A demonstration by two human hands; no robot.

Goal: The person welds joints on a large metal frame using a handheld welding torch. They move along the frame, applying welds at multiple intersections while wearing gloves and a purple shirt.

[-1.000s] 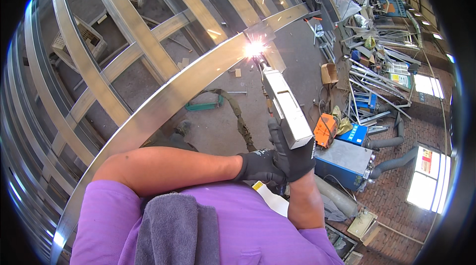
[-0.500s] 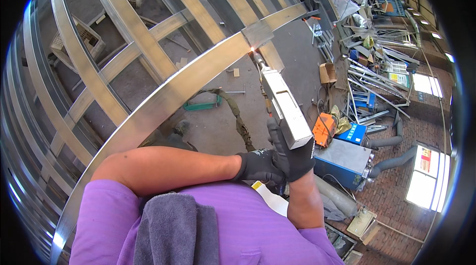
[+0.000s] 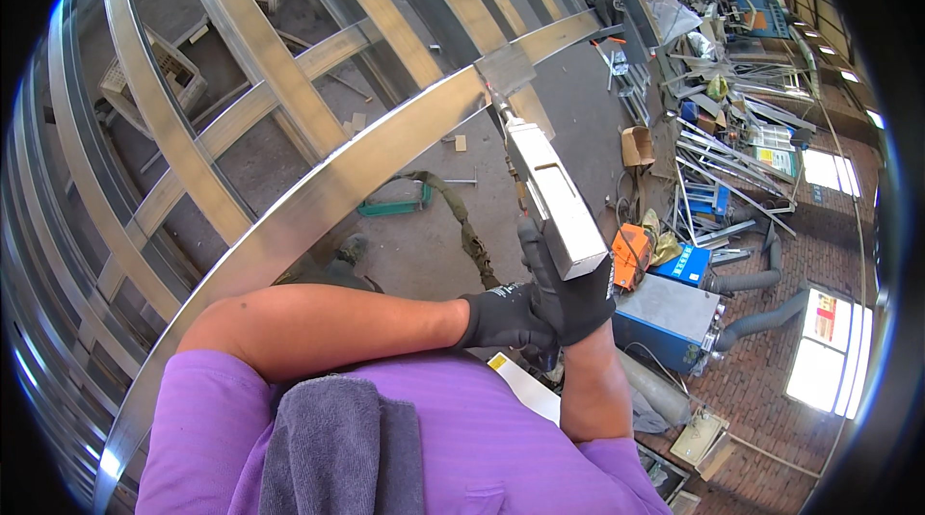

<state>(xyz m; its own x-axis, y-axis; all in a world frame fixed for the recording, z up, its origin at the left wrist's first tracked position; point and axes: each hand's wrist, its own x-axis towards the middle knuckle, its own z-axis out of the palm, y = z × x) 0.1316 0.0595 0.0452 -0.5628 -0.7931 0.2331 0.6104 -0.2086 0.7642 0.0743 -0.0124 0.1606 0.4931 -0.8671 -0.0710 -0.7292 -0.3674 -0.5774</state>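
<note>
My right hand (image 3: pixel 570 298), in a black glove, is wrapped around the rear of a handheld welding gun (image 3: pixel 559 202) with a silver box-shaped body. Its thin nozzle points away from me and ends at the seam between a curved metal band (image 3: pixel 361 144) and a flat metal plate (image 3: pixel 505 70). A faint reddish glow shows at the tip. My left hand (image 3: pixel 506 318), also gloved in black, crosses in front of my body. Its fingers curl against the heel of my right hand, and what they close on is hidden. The left forearm lies beside the curved band.
Wide metal strips (image 3: pixel 255 52) form a large curved lattice at left. A green clamp (image 3: pixel 395 202) and a cloth-wrapped hose (image 3: pixel 467 236) are below the band. At right stand a blue machine (image 3: pixel 665 317), an orange box (image 3: pixel 630 255) and piled metal profiles (image 3: pixel 718 163). Crates (image 3: pixel 149 81) lie beyond the lattice.
The bright spark at the nozzle tip has gone, leaving a dim reddish glow. The welding gun has shifted slightly, its rear end rising a little in the picture. Both hands keep their hold.
</note>
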